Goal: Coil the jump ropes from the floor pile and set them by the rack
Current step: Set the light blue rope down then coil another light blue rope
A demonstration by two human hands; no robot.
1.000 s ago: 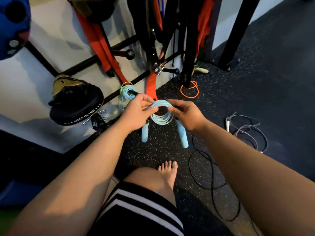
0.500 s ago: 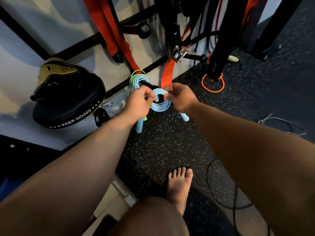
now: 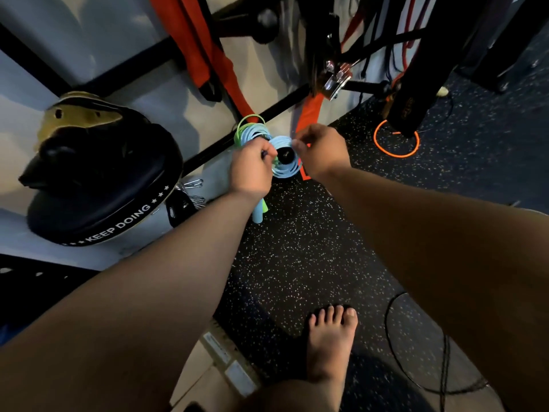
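The left hand (image 3: pixel 252 168) and right hand (image 3: pixel 322 151) each pinch the coiled pale-blue jump rope (image 3: pixel 285 171), ringed over a black rack peg (image 3: pixel 285 156) at twelve o'clock. Just behind, at eleven, a green-and-blue coil (image 3: pixel 248 127) hangs already. An orange rope (image 3: pixel 396 155) at two o'clock and a black rope (image 3: pixel 387 337) at five lie loose on the floor (image 3: pixel 297 248), so about half seems left
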